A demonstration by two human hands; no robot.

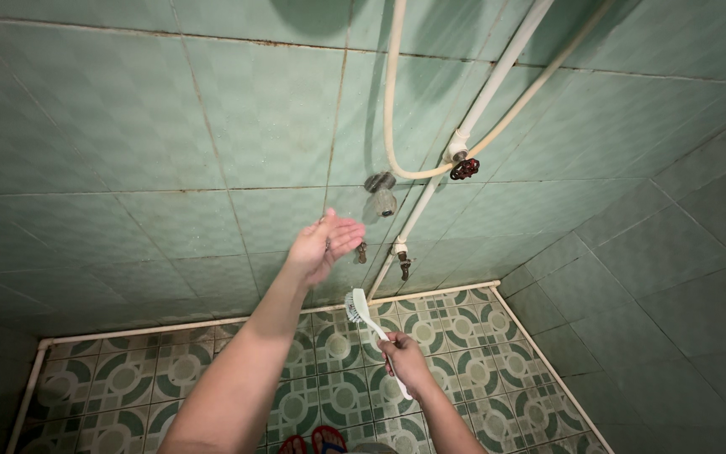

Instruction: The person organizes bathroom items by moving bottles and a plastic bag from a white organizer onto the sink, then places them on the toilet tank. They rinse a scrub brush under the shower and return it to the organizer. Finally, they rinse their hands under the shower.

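Observation:
My left hand [323, 244] is stretched out toward the green tiled wall [170, 126], palm up and fingers apart, holding nothing. It hovers just left of a small brass tap [361, 251] and below a grey wall fitting [381, 192]. My right hand [403, 360] is lower, over the patterned floor, and grips the white handle of a scrub brush [358, 308]. The brush head points up and left, bristles toward the wall.
A white pipe [497, 76] runs diagonally down the wall past a red valve wheel [465, 168] to a second tap [403, 265]. A cream hose [392, 101] loops from the valve. The patterned floor tiles [128, 378] have a white border. Red sandals [313, 440] show at the bottom.

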